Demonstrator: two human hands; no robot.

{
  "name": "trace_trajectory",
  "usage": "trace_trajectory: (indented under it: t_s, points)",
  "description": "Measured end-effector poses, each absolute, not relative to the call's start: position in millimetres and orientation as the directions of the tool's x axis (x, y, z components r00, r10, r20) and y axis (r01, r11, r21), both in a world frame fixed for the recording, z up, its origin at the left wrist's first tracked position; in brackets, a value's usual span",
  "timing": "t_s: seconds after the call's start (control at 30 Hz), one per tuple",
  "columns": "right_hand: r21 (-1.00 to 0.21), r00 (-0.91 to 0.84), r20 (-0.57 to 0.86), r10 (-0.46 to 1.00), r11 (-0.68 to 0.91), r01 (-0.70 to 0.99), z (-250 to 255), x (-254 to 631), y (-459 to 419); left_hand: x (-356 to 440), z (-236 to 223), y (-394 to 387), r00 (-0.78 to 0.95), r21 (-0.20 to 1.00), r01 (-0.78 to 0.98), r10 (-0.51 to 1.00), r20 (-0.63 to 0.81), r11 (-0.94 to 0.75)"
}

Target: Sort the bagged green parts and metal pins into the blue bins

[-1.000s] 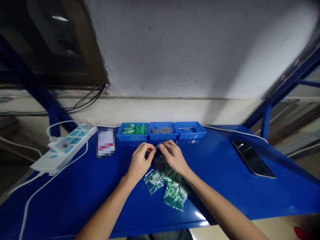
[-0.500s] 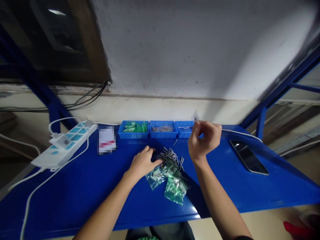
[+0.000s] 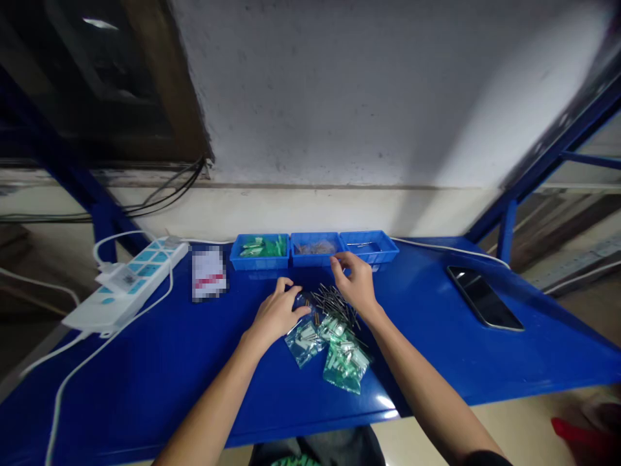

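My left hand (image 3: 276,314) rests on the blue table with thumb and fingers apart, beside a clear bag with small brownish pieces (image 3: 316,317). My right hand (image 3: 356,281) hovers in front of the bins, its thumb and fingertips brought together; whatever may be between them is too small to make out. Below it lies a pile of thin metal rods (image 3: 332,301). Nearer to me are a clear bag of pale pieces (image 3: 305,336) and a green-tinted bag of pale pieces (image 3: 347,366).
Along the back stand a bin of green bags (image 3: 261,251), a bin of clear bags (image 3: 316,248) and a bin with a few thin rods (image 3: 369,248). A power strip (image 3: 121,291) with white cables and a blurred card (image 3: 208,273) lie left; a phone (image 3: 484,298) lies right.
My right hand has come down and left from in front of the right bin to beside the rod pile. The brownish pieces by my left hand now show; that hand has hardly moved.
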State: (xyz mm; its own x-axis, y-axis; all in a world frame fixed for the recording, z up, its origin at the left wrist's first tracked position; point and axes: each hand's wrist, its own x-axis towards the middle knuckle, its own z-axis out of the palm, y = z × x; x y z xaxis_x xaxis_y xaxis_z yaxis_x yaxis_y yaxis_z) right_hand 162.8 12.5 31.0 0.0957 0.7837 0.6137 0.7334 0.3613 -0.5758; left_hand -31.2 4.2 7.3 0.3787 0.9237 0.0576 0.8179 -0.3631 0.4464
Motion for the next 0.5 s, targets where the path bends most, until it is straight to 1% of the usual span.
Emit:
trace_trajectory:
  t_s: [0.07,0.13,0.2,0.27,0.33,0.43,0.5]
  points:
    - [-0.573,0.032,0.592,0.805,0.392,0.720,29.1,158.2,12.9,-33.7,7.2,7.5,0.371,0.486,0.803,0.928,0.046,-0.345]
    - [-0.575,-0.032,0.551,0.834,0.408,0.709,27.7,154.3,13.0,-35.7,6.5,11.7,0.367,0.550,0.763,0.928,0.062,-0.339]
    - [-0.585,-0.088,0.486,0.870,0.398,0.706,27.5,151.6,12.3,-36.3,6.5,15.3,0.348,0.622,0.707,0.931,0.109,-0.337]
    - [-0.617,-0.123,0.401,0.908,0.366,0.696,28.3,149.8,11.3,-35.5,8.6,16.9,0.305,0.675,0.646,0.931,0.202,-0.358]
    - [-0.697,-0.138,0.290,0.947,0.307,0.648,29.7,148.1,10.3,-33.5,12.4,16.1,0.266,0.691,0.586,0.906,0.329,-0.423]
    - [-0.845,-0.196,0.112,0.974,0.197,0.498,30.3,144.4,8.5,-29.6,17.8,11.7,0.248,0.662,0.517,0.835,0.490,-0.542]
    - [-0.914,-0.252,0.072,0.965,0.165,0.371,28.8,140.4,7.4,-27.1,18.9,8.2,0.249,0.639,0.500,0.804,0.540,-0.585]
